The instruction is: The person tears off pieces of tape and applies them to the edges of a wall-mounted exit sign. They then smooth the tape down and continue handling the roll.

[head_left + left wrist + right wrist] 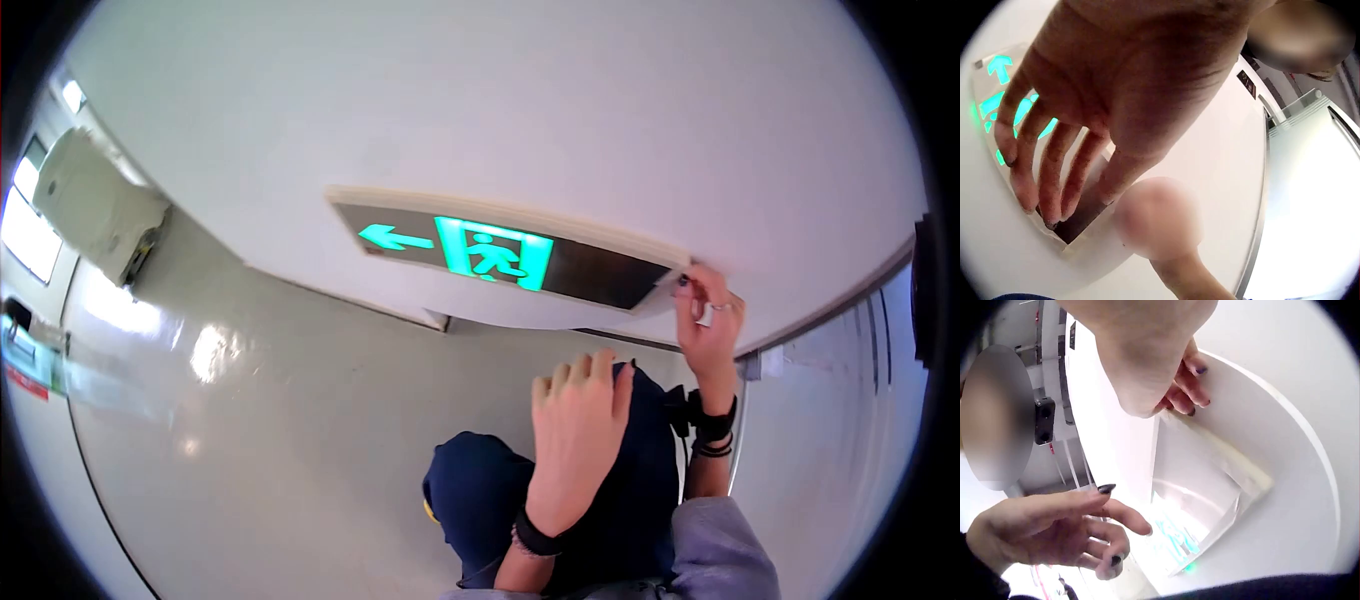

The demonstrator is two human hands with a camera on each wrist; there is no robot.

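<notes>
An exit sign (490, 250) with a glowing green arrow and running figure is mounted on the white wall (540, 110). Pale edging runs along its top, and its right part is dark. My right hand (712, 325) is at the sign's right end, thumb and curled forefinger pinching at the corner; the right wrist view shows its other fingers bunched there, the thumb hidden. My left hand (575, 430) hovers in front of the wall below the sign, holding nothing. Its fingers (1047, 169) bend loosely, overlapping the sign in the left wrist view.
A large off-white appliance (95, 205) stands against the wall at far left. Glossy grey floor (300, 420) stretches below. Bent knees in navy trousers (480, 490) sit close under the hands. At the right is a pale glass panel (840, 390).
</notes>
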